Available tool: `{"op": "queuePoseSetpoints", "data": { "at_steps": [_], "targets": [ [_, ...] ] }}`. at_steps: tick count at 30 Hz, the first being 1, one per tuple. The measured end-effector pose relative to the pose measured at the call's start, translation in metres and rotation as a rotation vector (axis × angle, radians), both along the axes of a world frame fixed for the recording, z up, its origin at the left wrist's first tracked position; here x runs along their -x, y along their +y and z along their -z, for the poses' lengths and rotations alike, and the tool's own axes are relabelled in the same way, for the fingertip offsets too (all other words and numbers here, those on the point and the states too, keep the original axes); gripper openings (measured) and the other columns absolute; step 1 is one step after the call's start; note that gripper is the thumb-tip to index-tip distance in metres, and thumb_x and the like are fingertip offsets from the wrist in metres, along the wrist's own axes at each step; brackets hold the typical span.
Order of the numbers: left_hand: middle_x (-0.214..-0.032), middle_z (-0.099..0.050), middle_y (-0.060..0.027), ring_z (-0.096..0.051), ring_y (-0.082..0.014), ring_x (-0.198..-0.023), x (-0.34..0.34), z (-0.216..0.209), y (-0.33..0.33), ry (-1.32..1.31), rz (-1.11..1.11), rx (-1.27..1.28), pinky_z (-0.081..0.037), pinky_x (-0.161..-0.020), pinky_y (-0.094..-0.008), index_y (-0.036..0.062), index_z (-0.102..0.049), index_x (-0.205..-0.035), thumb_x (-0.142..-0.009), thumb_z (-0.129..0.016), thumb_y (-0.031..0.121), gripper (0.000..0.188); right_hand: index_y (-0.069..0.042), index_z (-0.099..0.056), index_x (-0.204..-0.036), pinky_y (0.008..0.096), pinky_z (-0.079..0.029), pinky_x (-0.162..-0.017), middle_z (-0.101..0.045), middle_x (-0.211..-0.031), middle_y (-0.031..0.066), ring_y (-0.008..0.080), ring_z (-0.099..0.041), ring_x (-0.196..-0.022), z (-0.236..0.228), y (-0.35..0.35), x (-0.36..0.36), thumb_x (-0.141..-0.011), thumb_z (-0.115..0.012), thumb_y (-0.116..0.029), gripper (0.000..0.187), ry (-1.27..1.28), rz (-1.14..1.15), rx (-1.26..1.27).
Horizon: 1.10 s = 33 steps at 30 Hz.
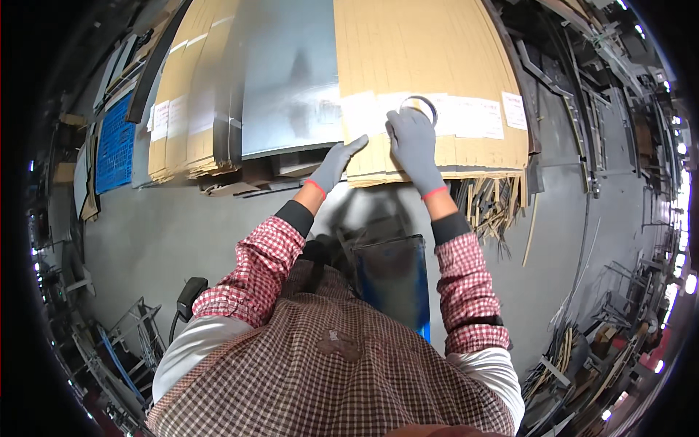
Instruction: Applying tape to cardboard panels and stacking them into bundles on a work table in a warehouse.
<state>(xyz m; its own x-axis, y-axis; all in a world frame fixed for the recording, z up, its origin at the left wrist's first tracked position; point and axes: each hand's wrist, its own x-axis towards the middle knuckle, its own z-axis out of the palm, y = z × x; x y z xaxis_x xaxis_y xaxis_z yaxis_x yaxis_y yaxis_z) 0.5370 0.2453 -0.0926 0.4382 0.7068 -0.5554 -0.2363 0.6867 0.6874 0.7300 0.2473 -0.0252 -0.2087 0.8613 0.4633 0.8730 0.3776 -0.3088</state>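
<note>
Upper centre of frame: we see left hand (336, 166) at near left corner of cardboard stack (429, 54), thumb spread over top; other fingers partly hidden, cannot tell whether they grip. Right hand (413, 146) above stack, fingers curled in, dark-rimmed ring (434, 109) against knuckles; cannot tell how firmly held. White paper labels (477, 120) run along stack's near end. Grey sheet (291, 80) just left. Wood strips (495, 207) hang below, right of centre.
</note>
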Motion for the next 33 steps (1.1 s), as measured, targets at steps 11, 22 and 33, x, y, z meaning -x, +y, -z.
{"op": "queuePoseSetpoints", "data": {
  "at_steps": [11,22,33],
  "targets": [
    [-0.119,-0.061,-0.0127,-0.061,-0.0201,-0.106,0.018,0.02,-0.001,-0.078,-0.068,-0.06,-0.046,-0.095,-0.031,-0.0056,-0.053,-0.124,-0.086,-0.065,0.02,0.048,-0.008,-0.054,-0.106,0.06,-0.037,-0.087,-0.06,-0.099,0.0102,0.0282,-0.053,-0.107,0.039,0.002,0.004,-0.074,-0.054,-0.001,0.033,-0.206,0.074,0.171],
    [-0.117,-0.06,-0.0123,-0.056,-0.0215,-0.107,0.01,-0.02,-0.157,0.067,0.002,0.03,-0.044,-0.095,-0.0353,-0.0012,-0.054,-0.122,-0.088,-0.06,0.022,0.042,-0.009,-0.056,-0.11,0.0512,-0.039,-0.081,-0.058,-0.091,0.0122,0.0293,-0.054,-0.097,0.018,-0.011,0.004,-0.079,-0.052,-0.005,0.032,-0.089,0.213,0.087],
    [-0.091,-0.067,-0.0186,-0.064,-0.0333,-0.087,0.033,-0.075,-0.149,0.859,1.041,-0.651,-0.049,-0.079,-0.0394,0.0041,-0.067,-0.094,-0.089,-0.039,0.062,0.065,-0.004,-0.058,-0.097,0.0436,-0.045,-0.072,-0.056,-0.091,0.0158,0.0357,-0.055,-0.085,0.0,-0.192,0.064,-0.077,-0.051,-0.002,0.022,0.056,-0.045,0.322]
  ]
}}
